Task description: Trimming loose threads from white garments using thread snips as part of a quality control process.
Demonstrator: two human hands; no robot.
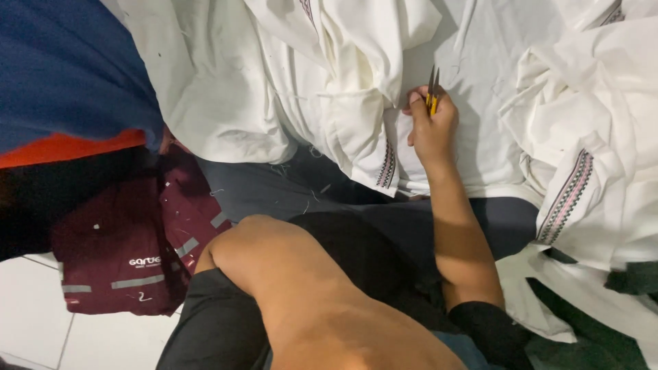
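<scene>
My right hand (pixel 432 130) is shut on small yellow-and-black thread snips (pixel 433 90), blades pointing up and away from me. The hand rests on a white garment (pixel 473 62) spread flat ahead of me, beside a folded white piece with a striped embroidered trim (pixel 387 164). My forearm runs down to a black sleeve at the lower right. My bare knee (pixel 274 267) and black shorts fill the lower middle. My left hand does not show.
More white garments with pink-and-black trim (pixel 565 199) are heaped at the right. A maroon garment with grey stripes (pixel 130 260) lies on white floor tiles (pixel 34 301) at the lower left. Blue and orange cloth (pixel 68 75) covers the upper left.
</scene>
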